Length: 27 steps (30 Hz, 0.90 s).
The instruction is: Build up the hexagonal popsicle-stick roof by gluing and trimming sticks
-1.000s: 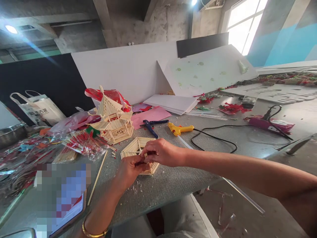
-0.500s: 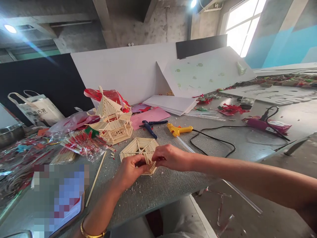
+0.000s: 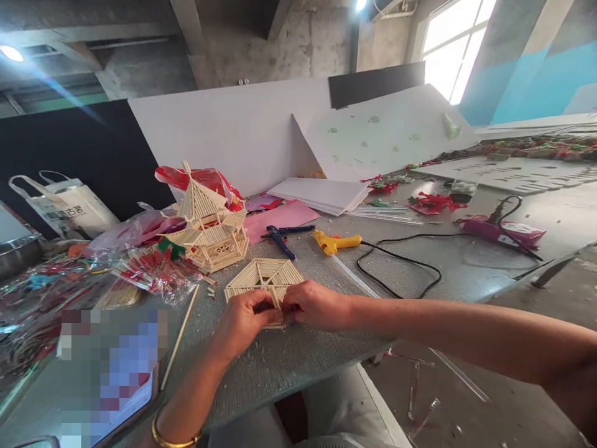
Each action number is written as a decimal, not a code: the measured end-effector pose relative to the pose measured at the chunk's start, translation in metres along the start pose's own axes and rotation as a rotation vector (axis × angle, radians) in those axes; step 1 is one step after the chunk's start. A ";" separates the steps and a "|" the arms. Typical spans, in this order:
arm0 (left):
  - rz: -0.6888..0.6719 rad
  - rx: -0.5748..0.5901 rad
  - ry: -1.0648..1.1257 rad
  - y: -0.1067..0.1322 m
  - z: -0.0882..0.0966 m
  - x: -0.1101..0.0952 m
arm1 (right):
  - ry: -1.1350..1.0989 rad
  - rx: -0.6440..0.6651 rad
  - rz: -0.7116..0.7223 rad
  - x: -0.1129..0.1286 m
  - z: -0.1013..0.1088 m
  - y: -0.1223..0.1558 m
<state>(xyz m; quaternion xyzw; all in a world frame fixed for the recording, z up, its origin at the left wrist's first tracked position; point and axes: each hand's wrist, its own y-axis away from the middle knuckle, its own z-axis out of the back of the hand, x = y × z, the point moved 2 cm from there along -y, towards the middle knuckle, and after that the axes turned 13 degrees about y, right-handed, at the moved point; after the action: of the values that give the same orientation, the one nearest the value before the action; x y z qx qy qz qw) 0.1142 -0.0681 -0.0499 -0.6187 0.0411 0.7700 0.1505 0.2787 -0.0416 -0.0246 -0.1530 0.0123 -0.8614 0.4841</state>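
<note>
A flat hexagonal panel of pale wooden sticks [image 3: 252, 275] lies on the table in front of me, with spokes meeting at its middle. Over its near left part, my left hand [image 3: 247, 320] is closed, thumb and fingers pinching a short wooden stick [image 3: 275, 298] at the panel's near side. My right hand [image 3: 317, 305] comes in from the right, its fingers closed beside the left fingertips over the near right part. What the right fingertips grip is hidden. Behind the panel stands a small pavilion model of the same sticks [image 3: 217, 246] with a pointed roof.
A yellow glue gun [image 3: 338, 241] with a black cord and blue-handled cutters [image 3: 282, 242] lie beyond the panel. Red-tipped sticks in clear plastic [image 3: 161, 274] are at left, near a long stick [image 3: 181, 336] and a phone [image 3: 130, 398]. White sheets [image 3: 321, 194] lie behind.
My right hand has shifted slightly left and down, closer to the left fingertips. The left hand stays almost in place. The whole view has moved a little.
</note>
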 end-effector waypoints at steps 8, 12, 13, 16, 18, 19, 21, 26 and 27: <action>-0.010 -0.013 -0.041 0.001 0.000 0.000 | -0.017 -0.013 0.019 -0.002 -0.003 0.000; -0.010 -0.007 -0.016 0.000 0.000 0.000 | -0.071 -0.013 0.024 -0.001 0.000 0.001; -0.006 -0.006 -0.007 0.000 0.000 -0.001 | -0.082 -0.017 0.022 -0.001 0.001 0.002; 0.012 0.008 0.023 0.000 0.000 -0.004 | -0.083 -0.013 -0.004 -0.001 0.005 0.005; 0.019 0.001 0.020 0.000 0.001 -0.006 | -0.072 -0.007 -0.026 -0.002 0.007 0.007; 0.019 -0.010 0.012 0.000 0.001 -0.007 | -0.064 -0.008 -0.035 -0.003 0.008 0.008; 0.021 -0.033 0.005 0.000 0.002 -0.008 | -0.048 -0.024 -0.043 -0.004 0.010 0.010; 0.055 -0.024 0.072 0.001 0.004 -0.011 | -0.003 -0.082 -0.005 -0.004 0.016 0.014; 0.061 -0.025 0.079 0.002 0.004 -0.012 | -0.003 -0.092 0.000 -0.003 0.017 0.015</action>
<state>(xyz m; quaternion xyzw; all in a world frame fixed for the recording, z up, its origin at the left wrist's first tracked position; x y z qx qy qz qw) 0.1128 -0.0712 -0.0372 -0.6490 0.0563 0.7495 0.1174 0.2974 -0.0444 -0.0114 -0.1765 0.0509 -0.8597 0.4765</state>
